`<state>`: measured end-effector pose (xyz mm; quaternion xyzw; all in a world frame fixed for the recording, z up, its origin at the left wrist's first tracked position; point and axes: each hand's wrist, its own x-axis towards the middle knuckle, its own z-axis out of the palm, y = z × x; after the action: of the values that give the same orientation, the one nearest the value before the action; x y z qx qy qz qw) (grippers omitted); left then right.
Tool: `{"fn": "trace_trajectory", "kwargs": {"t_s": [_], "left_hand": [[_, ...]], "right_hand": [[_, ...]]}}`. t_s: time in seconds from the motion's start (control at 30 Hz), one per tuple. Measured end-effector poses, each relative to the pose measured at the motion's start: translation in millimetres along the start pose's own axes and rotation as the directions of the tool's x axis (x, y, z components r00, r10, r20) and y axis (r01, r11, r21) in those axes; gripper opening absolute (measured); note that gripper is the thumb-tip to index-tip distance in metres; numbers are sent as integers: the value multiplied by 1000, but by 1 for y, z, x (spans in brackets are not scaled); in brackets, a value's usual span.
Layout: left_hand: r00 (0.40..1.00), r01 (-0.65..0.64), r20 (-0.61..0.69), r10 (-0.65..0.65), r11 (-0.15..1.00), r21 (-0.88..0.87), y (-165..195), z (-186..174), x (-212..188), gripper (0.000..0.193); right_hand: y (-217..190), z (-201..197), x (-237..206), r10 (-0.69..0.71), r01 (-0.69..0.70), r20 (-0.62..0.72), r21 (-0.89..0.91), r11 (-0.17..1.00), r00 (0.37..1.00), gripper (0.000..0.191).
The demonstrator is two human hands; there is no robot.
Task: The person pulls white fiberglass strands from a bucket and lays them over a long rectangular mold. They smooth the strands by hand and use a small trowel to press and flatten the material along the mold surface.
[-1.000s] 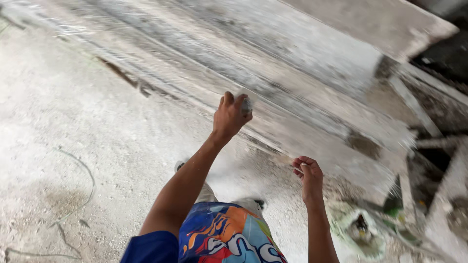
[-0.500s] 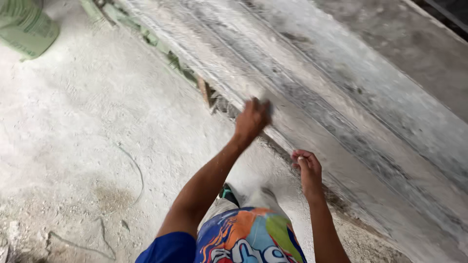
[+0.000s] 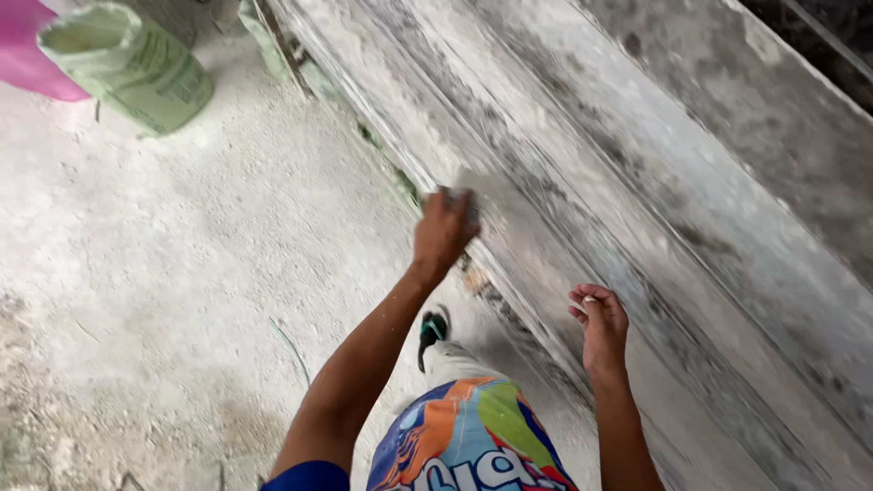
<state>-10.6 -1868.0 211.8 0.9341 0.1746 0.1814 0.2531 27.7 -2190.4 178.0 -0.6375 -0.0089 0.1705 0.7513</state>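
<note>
Head view: the left hand (image 3: 443, 232) is seen near the centre of the frame, its fingers curled tightly over a small pale sanding pad (image 3: 466, 202) that is pressed flat against the moulded slab (image 3: 637, 182). The right hand (image 3: 598, 323) is held lower and to the right, just beside the slab's lower edge, fingers loosely bent around something small and white that cannot be identified. The slab is long, grey-white and dusty, shaped with parallel ridges and grooves running diagonally from upper left to lower right, with dark smudges along them. Rough, powder-covered concrete floor (image 3: 182, 273) fills the left half. A green woven sack (image 3: 127, 64) is seen lying at upper left.
</note>
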Motion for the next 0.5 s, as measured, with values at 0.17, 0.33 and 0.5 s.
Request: {"fn": "trace_trajectory", "kwargs": {"t_s": [0.17,0.33,0.5], "left_hand": [[946,-318,56,320,947,-34,-77,-33,89,65],[990,1,-141,1,1000,14,-181,-92,235,64],[944,-28,-330,24,1000,-10,-279,-114,402,60]], "right_hand": [[-37,102,99,-76,100,111,-231,968,991,17],[-57,197,201,-221,274,190,-335,902,957,22],[-42,282,296,-172,185,80,-603,776,982,29]]}}
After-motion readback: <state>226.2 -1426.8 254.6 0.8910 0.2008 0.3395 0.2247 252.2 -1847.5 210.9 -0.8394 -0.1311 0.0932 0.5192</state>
